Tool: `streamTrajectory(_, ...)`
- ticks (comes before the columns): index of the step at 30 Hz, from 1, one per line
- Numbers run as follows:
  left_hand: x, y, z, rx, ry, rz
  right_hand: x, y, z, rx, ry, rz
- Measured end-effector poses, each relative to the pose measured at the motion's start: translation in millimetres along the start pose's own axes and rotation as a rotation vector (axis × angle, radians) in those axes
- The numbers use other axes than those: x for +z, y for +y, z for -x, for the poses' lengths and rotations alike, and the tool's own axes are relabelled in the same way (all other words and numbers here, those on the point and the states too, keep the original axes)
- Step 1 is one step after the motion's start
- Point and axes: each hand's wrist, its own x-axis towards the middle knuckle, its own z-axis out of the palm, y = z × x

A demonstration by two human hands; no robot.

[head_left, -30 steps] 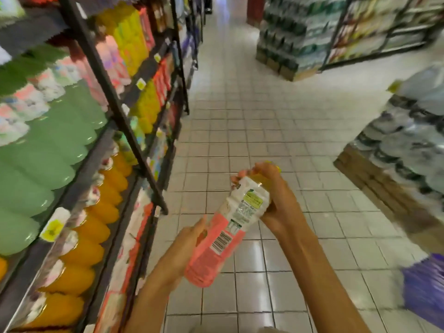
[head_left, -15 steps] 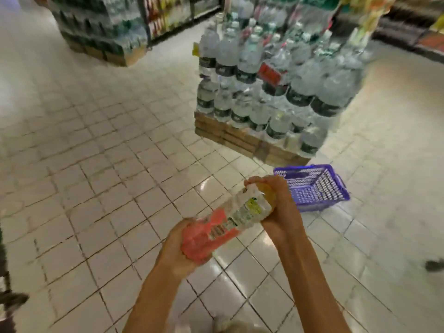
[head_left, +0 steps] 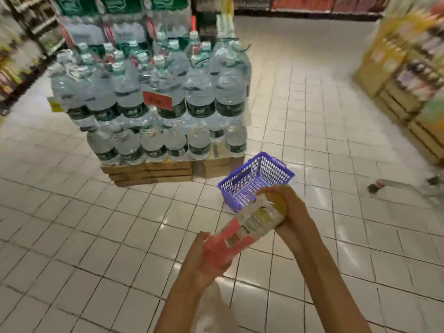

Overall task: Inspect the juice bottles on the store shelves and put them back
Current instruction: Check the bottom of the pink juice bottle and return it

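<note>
Between both hands, the juice bottle (head_left: 245, 233) lies tilted: left hand (head_left: 200, 263) cups its pink base, right hand (head_left: 292, 212) grips its top. Just beyond the right hand sits a purple basket (head_left: 276, 175).

Store aisle. Glossy pale tiled floor (head_left: 101, 236) with dark grout, reflecting overhead light. Centre: shrink-wrapped water bottles (head_left: 153, 102) stacked on wooden pallets (head_left: 149, 171), bearing a red price sign (head_left: 157, 100). A purple plastic basket (head_left: 255, 179) stands just beside the pallets. Blurred shelving (head_left: 408, 75) at right.
</note>
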Motion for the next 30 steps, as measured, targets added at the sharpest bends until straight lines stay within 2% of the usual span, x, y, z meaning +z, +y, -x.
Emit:
streamTrajectory(7,35.7,83.2,-110.0,-0.143,-0.017,-0.191,8.2,-40.2,-84.2,-0.070,0.193,-0.035)
streamTrajectory(14,77.6,116.2,-237.0,-0.287,-0.060,-0.173,-13.2,-80.7,-189.5,-0.134,0.286,-0.008)
streamTrajectory(21,117.8,150.3,-378.3,-0.209,0.285,-0.311,-57.1,-115.2,-318.3,-0.051,0.176,0.053)
streamTrajectory(26,125.5,165.4,-454.1,-0.272,0.263,-0.327,-79.4,-114.5,-395.6,0.009,0.186,0.136)
streamTrajectory(30,99.7,165.0,-513.6,-0.269,0.315,-0.365,-104.2,-79.1,-449.4,0.032,0.253,0.401)
